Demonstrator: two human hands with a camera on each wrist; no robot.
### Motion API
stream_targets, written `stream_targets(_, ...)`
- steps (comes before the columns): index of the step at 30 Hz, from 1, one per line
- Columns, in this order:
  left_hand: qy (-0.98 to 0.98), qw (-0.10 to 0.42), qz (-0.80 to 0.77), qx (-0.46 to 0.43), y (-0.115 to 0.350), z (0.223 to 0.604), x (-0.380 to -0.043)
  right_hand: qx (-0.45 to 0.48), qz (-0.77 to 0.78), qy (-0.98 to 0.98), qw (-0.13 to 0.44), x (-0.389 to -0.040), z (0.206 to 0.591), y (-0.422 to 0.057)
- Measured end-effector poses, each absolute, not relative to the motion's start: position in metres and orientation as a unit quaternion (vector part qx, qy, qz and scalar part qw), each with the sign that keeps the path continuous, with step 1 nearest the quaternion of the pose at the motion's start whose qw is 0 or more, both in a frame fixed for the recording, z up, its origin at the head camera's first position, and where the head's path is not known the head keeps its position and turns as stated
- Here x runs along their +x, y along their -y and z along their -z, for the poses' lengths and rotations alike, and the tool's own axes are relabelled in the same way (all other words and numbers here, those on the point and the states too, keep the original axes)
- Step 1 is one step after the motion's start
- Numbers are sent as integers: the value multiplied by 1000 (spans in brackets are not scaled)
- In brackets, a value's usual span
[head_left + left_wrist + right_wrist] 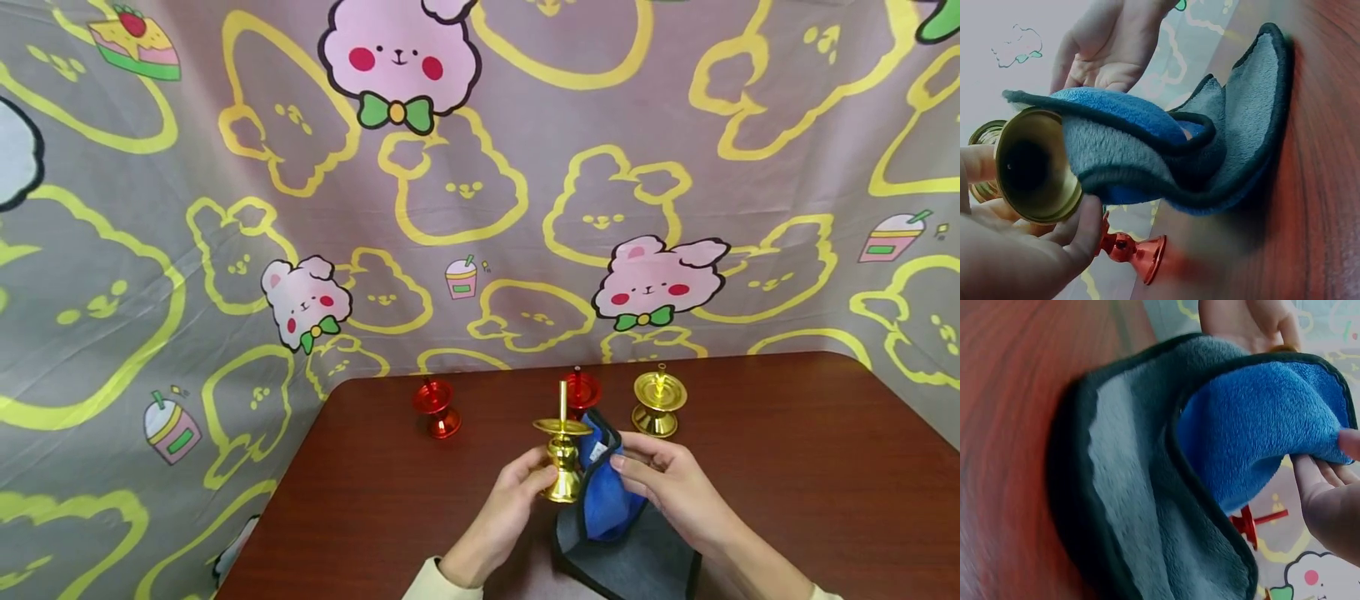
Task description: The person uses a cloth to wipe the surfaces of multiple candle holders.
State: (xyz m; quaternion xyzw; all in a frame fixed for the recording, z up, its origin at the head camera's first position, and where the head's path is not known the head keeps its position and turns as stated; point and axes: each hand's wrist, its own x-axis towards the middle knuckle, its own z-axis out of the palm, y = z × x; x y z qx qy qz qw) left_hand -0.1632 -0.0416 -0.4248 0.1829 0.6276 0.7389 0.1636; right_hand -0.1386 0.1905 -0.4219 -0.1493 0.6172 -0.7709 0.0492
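Observation:
My left hand (510,496) grips a gold candle holder (561,483) by its lower part, holding it upright with its thin spike pointing up. In the left wrist view the hollow underside of the candle holder (1054,187) shows. Beside it, my right hand (671,479) pinches the upper edge of a cloth (611,504), blue on one face and grey on the other, with a dark border. The cloth's folded edge lies against the candle holder's side in the left wrist view. In the right wrist view the cloth (1247,425) hides most of the candle holder.
A red candle holder (441,408) stands at the back left of the brown table (360,500). Behind the cloth is another red candle holder (583,388), partly hidden. A second gold candle holder (657,408) stands to its right. A patterned curtain (465,325) hangs behind the table.

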Motion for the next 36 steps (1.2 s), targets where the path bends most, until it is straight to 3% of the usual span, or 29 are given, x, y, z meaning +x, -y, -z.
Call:
stream_targets(5,-643,141,-732,177,39,428,-162,-131,794,-590,60,-136,424,-183)
stream_targets(13,-623,100,-757,170,37,427,-160,25,756,-654,-23,-131,421,-159)
stream_targets(23,-648,47,-736,191,32,429,-155,51,702,-707,-64,-130,422,-149)
stream_targets(29,-671,22,-708,220,33,432,-154,18,706,-706,-39,-131,424,-151)
stream_targets(36,-683,28,-688,244,40,430,-155,-80,715,-691,65,-132,423,-163)
